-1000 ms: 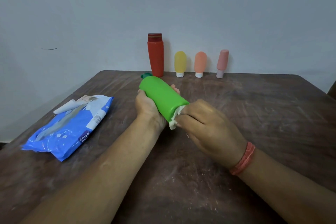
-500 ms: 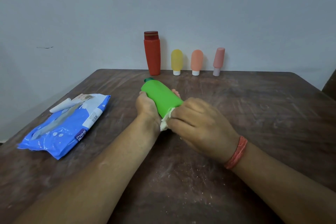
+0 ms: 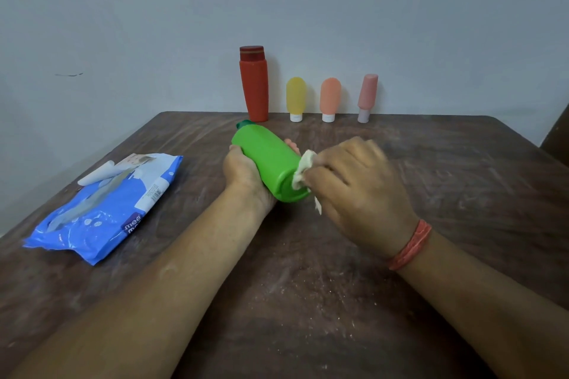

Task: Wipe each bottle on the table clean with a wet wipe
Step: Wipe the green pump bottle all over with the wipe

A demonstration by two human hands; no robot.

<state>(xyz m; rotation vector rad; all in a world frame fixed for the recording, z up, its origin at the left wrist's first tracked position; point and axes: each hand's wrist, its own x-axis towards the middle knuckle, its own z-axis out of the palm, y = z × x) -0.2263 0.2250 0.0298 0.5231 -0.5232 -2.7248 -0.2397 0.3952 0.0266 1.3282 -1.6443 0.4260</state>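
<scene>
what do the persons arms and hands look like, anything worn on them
Both forearms are bare, with no sleeves in view. The right hand has a band of red-orange threads wound round its wrist. The left hand shows no band, ring or watch. No gloves on either hand.

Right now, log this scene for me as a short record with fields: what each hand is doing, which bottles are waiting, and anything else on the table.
left hand: grips the green bottle, held on its side, cap pointing away
right hand: pinches the wet wipe against the bottle's base end
waiting bottles: red bottle, yellow bottle, orange bottle, pink bottle, standing along the far edge by the wall
also on table: blue wipes pack, to the left
</scene>
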